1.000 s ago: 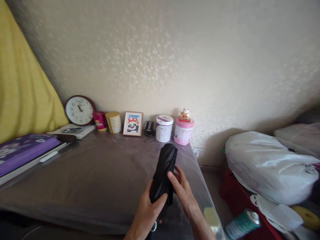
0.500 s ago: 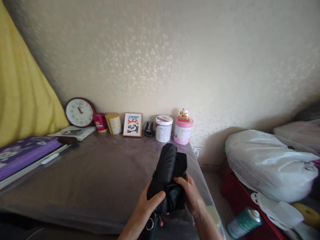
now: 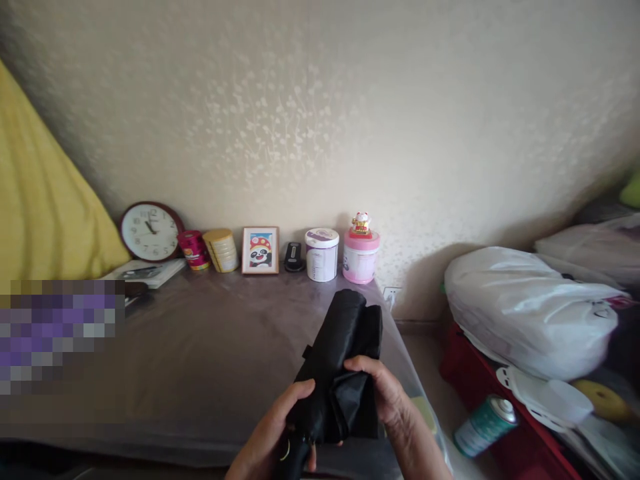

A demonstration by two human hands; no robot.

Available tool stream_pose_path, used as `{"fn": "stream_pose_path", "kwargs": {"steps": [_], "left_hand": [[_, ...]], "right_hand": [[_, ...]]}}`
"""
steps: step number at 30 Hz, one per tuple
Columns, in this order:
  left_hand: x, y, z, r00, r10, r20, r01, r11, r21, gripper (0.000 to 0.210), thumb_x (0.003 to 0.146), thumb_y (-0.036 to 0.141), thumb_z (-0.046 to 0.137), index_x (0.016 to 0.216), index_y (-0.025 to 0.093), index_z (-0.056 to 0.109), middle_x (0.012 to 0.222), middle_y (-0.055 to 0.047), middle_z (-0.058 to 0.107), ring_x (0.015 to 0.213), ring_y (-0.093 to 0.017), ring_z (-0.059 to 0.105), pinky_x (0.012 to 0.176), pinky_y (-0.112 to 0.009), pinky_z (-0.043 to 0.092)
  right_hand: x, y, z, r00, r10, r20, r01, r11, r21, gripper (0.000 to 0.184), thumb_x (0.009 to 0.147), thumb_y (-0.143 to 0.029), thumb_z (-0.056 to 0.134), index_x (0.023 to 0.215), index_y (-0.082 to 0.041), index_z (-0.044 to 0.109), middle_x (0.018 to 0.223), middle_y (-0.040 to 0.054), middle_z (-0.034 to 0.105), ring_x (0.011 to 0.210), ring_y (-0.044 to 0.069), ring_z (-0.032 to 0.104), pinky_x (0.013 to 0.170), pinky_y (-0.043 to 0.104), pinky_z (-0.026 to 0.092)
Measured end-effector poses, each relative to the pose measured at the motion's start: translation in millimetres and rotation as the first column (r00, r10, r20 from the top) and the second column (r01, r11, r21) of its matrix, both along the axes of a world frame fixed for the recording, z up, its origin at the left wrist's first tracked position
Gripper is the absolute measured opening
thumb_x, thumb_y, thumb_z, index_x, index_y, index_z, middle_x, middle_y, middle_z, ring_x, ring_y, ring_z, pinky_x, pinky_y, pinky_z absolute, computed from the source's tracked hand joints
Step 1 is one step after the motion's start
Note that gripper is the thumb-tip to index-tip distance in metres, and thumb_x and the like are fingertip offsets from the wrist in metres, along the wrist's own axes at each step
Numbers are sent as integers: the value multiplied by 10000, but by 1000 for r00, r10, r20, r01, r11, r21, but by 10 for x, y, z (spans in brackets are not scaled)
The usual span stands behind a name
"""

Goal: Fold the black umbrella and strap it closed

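A black folding umbrella is held over the near right part of the table, its handle pointing down toward me and its closed end pointing away. My left hand is wrapped round the lower end by the handle, thumb on top. On the other side my right hand grips the loose folds of black fabric, its thumb resting across them. A small strap tab sticks out on the umbrella's left side. Most fingers of both hands are hidden beneath the fabric.
Along the wall stand a clock, a pink tin, a yellow container, a panda picture frame, a white tub and a pink tub bearing a cat figurine. White bags and a spray can lie right of the table.
The umbrella has turned slightly clockwise, its far end shifting right. My left hand has moved a little left and down; the right hand still holds the folds. The view has shifted slightly.
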State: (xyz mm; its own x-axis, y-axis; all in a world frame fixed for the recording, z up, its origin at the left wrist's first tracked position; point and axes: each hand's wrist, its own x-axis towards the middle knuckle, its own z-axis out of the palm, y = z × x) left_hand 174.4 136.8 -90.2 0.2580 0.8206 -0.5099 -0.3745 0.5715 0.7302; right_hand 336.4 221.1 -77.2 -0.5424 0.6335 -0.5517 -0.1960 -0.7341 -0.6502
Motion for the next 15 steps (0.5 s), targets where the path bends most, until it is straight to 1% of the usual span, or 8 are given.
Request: {"fn": "stream_pose_path", "kwargs": {"steps": [3, 5, 7, 8, 10, 11, 13, 15], "left_hand": [[-19, -20, 70, 998, 21, -56, -24, 999, -40, 635, 767, 657, 381, 909, 103, 656, 577, -77, 636, 424, -115, 569, 345, -164, 337], [16, -4, 137, 987, 53, -153, -59, 998, -36, 681, 746, 684, 396, 1111, 135, 563, 710, -84, 665, 425, -114, 578, 341, -166, 364], [64, 18, 195, 957, 92, -276, -90, 996, 20, 728, 737, 704, 388, 1315, 265, 324, 815, -54, 662, 435, -143, 605, 342, -197, 403], [83, 24, 214, 937, 101, -334, -89, 995, 52, 744, 744, 709, 368, 1356, 325, 194, 859, -44, 655, 425, -146, 606, 353, -215, 422], [100, 22, 216, 892, 114, -438, -58, 989, 139, 741, 775, 703, 293, 1376, 371, 14, 920, -47, 634, 426, -136, 604, 383, -234, 451], [98, 15, 196, 862, 126, -491, -39, 982, 183, 729, 789, 691, 268, 1377, 378, -29, 974, -59, 617, 432, -122, 600, 397, -237, 462], [79, -2, 113, 779, 185, -599, -14, 961, 277, 694, 811, 655, 272, 1382, 397, -29, 1128, -79, 544, 466, -97, 591, 410, -232, 473], [52, -7, -7, 697, 218, -683, 49, 936, 349, 656, 819, 610, 333, 1387, 401, 82, 1264, -86, 445, 486, -74, 568, 415, -224, 475]], "right_hand": [[-9, -4, 17, 999, -51, 14, 51, 999, 17, 181, 624, -251, 596, 718, -99, 626, 615, 65, 673, 542, 168, 606, 613, 285, 489], [-22, -1, 23, 994, -111, 16, 110, 993, 48, 191, 614, -241, 615, 755, -111, 617, 611, 47, 669, 529, 162, 603, 603, 281, 489], [-34, 10, 5, 983, -183, 14, 181, 980, 86, 226, 601, -231, 639, 799, -129, 603, 610, 24, 662, 521, 156, 598, 589, 277, 489], [-39, 18, -14, 976, -215, 14, 213, 972, 105, 244, 596, -231, 650, 814, -138, 594, 605, 14, 656, 515, 154, 595, 577, 276, 489], [-51, 36, -65, 962, -273, 19, 268, 954, 137, 272, 588, -237, 669, 829, -153, 574, 590, -3, 641, 512, 153, 589, 554, 275, 487], [-56, 45, -91, 953, -301, 24, 294, 944, 151, 285, 586, -245, 678, 834, -162, 564, 584, -10, 633, 517, 155, 588, 548, 276, 486], [-65, 57, -135, 933, -356, 45, 343, 922, 177, 303, 583, -258, 689, 838, -176, 545, 579, -21, 622, 533, 159, 591, 545, 278, 488], [-68, 61, -156, 921, -385, 60, 366, 908, 203, 311, 584, -261, 691, 842, -184, 535, 585, -24, 617, 545, 164, 594, 544, 282, 489]]}}
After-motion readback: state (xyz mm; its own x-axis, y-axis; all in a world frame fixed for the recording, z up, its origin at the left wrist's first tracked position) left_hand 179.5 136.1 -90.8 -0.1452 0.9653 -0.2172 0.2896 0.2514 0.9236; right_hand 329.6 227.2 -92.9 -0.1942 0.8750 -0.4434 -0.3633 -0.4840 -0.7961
